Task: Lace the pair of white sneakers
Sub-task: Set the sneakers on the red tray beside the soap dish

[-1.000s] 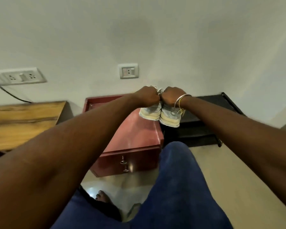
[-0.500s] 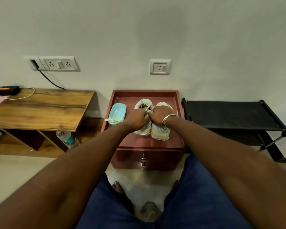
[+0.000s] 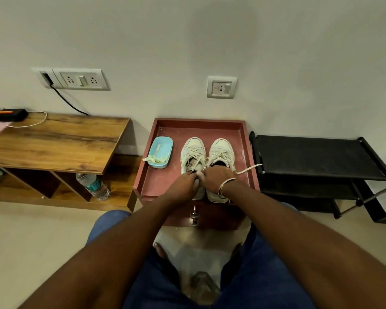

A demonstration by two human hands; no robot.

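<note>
I had lowered the white sneakers [image 3: 193, 152] onto the red surface [image 3: 161, 181], side by side, toes toward the wall. My left hand [image 3: 183, 186] and right hand [image 3: 216, 179] each kept a curled grip on a collar. Lacing could begin.

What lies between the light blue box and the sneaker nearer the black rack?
The other white sneaker, on the red cabinet, shown in the head view.
</note>
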